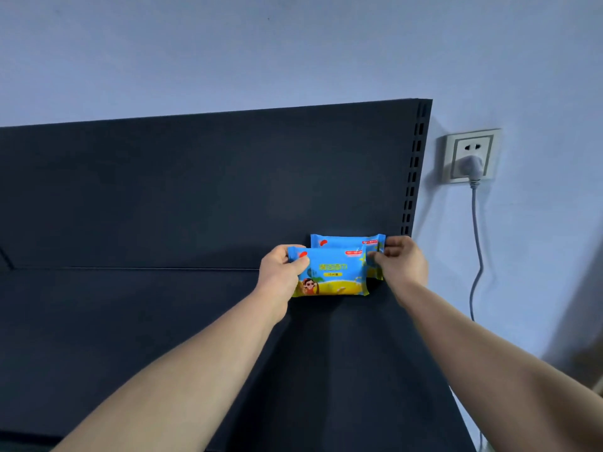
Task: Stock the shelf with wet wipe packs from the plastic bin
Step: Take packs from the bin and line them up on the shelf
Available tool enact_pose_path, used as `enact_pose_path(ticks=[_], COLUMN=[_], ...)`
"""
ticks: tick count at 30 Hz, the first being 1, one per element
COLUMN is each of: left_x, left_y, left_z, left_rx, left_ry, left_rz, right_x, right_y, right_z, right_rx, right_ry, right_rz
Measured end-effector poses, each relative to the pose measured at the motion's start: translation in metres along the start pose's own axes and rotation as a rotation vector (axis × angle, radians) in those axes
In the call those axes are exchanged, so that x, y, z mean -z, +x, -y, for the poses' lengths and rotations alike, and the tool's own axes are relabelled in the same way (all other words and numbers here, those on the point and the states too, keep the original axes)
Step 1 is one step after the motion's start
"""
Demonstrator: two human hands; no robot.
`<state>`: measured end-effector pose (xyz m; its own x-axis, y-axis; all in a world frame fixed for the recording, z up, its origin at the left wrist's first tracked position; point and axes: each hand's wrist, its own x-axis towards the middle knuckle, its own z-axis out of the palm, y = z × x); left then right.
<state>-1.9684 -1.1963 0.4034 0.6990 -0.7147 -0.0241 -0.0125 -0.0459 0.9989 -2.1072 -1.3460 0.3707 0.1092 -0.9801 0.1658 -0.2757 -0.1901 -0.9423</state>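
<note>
Two blue-and-yellow wet wipe packs stand upright on the dark shelf [130, 321], near its right end. The front pack [332, 272] is held at both ends: my left hand [280, 269] grips its left end, and my right hand [403, 262] pinches its right end. The rear pack [346, 241] stands just behind it against the dark back panel [195, 190], mostly hidden by the front one. The plastic bin is out of view.
The slotted upright [414, 171] of the shelf runs along the right edge of the back panel. On the pale wall to the right is a socket [471, 154] with a plug and a grey cable [476, 243] hanging down.
</note>
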Motion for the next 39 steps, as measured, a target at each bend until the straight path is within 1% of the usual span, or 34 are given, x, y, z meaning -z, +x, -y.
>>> enact_pose_path(ticks=[4, 7, 9, 12, 15, 18, 20, 22, 23, 25, 29, 36, 39], left_x=[-0.019, -0.028, -0.029, -0.024, -0.021, -0.024, -0.026, -0.026, -0.025, -0.024, -0.029, -0.026, -0.024], left_y=[0.008, 0.012, 0.011, 0.015, 0.023, 0.028, 0.030, 0.031, 0.031, 0.032, 0.032, 0.029, 0.024], left_z=[0.013, 0.020, 0.024, 0.029, 0.026, 0.020, 0.022, 0.027, 0.030, 0.035, 0.036, 0.035, 0.033], left_rx=[0.027, 0.012, -0.004, -0.047, -0.138, -0.212, -0.228, -0.166, -0.131, -0.102, -0.110, -0.084, -0.081], left_ry=[-0.051, -0.084, -0.055, 0.049, 0.098, 0.184, 0.281, 0.353, 0.367, 0.375, 0.386, 0.377, 0.384], left_rz=[-0.020, -0.091, -0.085, -0.013, -0.020, -0.060, -0.144, -0.222, -0.229, -0.195, -0.132, -0.147, -0.156], right_x=[0.007, 0.018, 0.023, 0.025, 0.023, 0.017, 0.015, 0.014, 0.013, 0.011, 0.008, 0.013, 0.020], right_y=[-0.001, -0.010, -0.019, -0.030, -0.032, -0.028, -0.026, -0.025, -0.025, -0.025, -0.021, -0.031, -0.038], right_z=[-0.004, -0.002, -0.003, -0.010, -0.015, -0.012, -0.010, -0.012, -0.013, -0.015, -0.013, -0.012, -0.010], right_rx=[0.006, 0.028, 0.032, 0.051, 0.069, 0.092, 0.092, 0.073, 0.073, 0.096, 0.102, 0.076, 0.116], right_ry=[0.026, -0.018, -0.054, -0.072, -0.116, -0.122, -0.095, -0.063, -0.072, -0.122, -0.165, -0.115, -0.252], right_rz=[0.036, -0.013, -0.008, 0.120, 0.235, 0.191, 0.137, 0.082, 0.055, 0.044, 0.087, 0.067, 0.026])
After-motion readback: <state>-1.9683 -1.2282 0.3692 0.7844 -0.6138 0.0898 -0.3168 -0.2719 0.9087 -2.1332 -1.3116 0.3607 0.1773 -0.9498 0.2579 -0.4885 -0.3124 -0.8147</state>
